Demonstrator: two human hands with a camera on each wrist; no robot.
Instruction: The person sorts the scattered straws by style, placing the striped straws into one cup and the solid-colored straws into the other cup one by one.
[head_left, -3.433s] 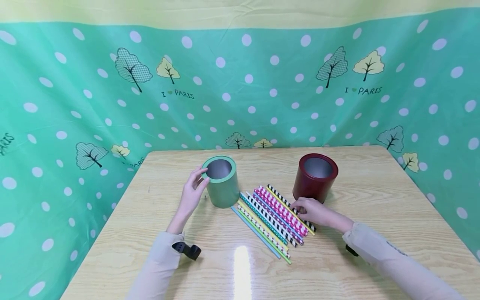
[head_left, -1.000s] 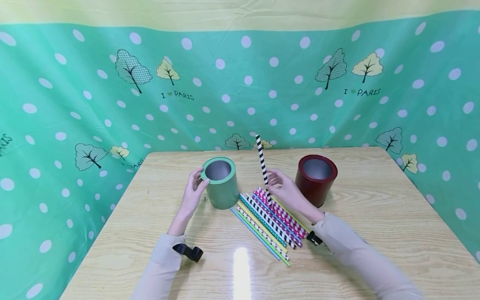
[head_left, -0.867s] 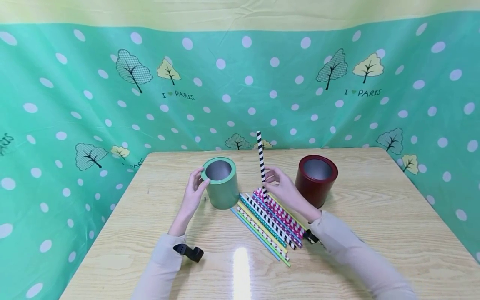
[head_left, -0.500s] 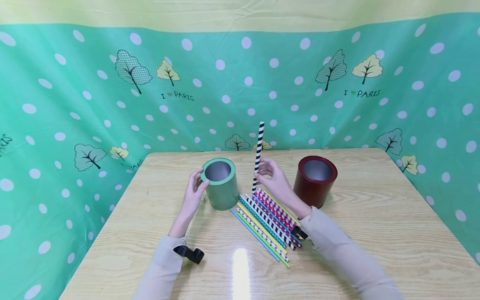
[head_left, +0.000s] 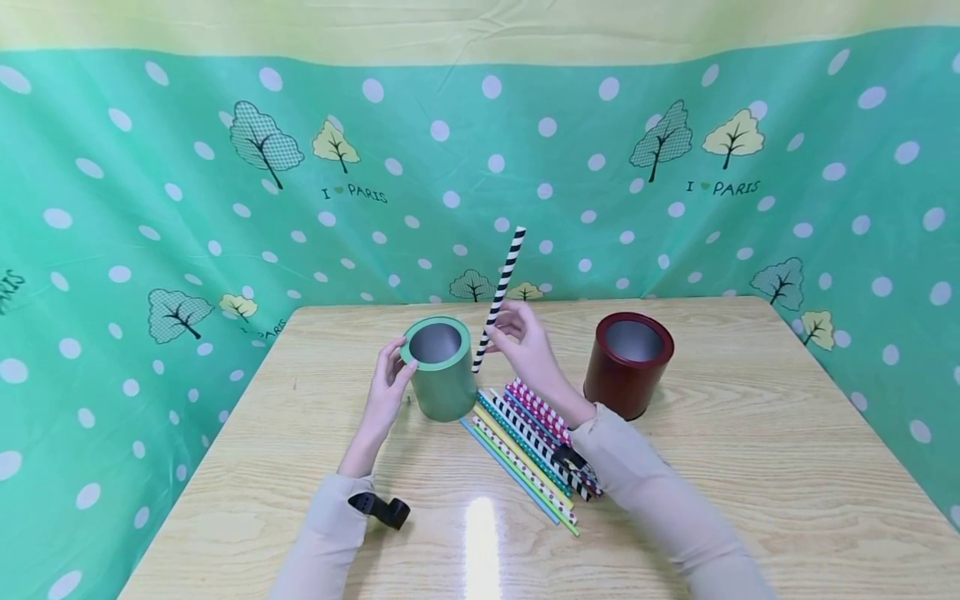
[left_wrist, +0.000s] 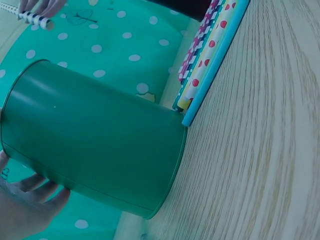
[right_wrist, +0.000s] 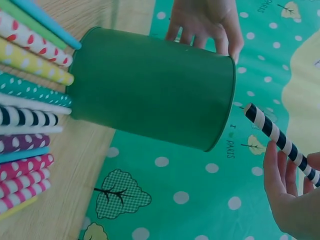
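My right hand (head_left: 531, 346) pinches a black-and-white striped paper straw (head_left: 505, 279) between thumb and fingers. The straw is raised and leans, its top to the right and its lower end beside the right rim of a green can (head_left: 444, 393). In the right wrist view that straw end (right_wrist: 256, 114) sits a little past the level of the can's rim. With thumb and fingers at the rim's left side, my left hand (head_left: 386, 385) holds the upright can. The left wrist view shows its fingers (left_wrist: 46, 192) against the can's wall.
Several patterned paper straws (head_left: 528, 442) lie side by side on the wooden table (head_left: 750, 433), just right of the green can. A dark red can (head_left: 628, 379) stands farther right. Behind the table hangs a green dotted cloth (head_left: 420, 183).
My right hand has picked the striped straw off the right end of the row, turned it upright and carried it left and up towards the green can. My left hand has stayed put.
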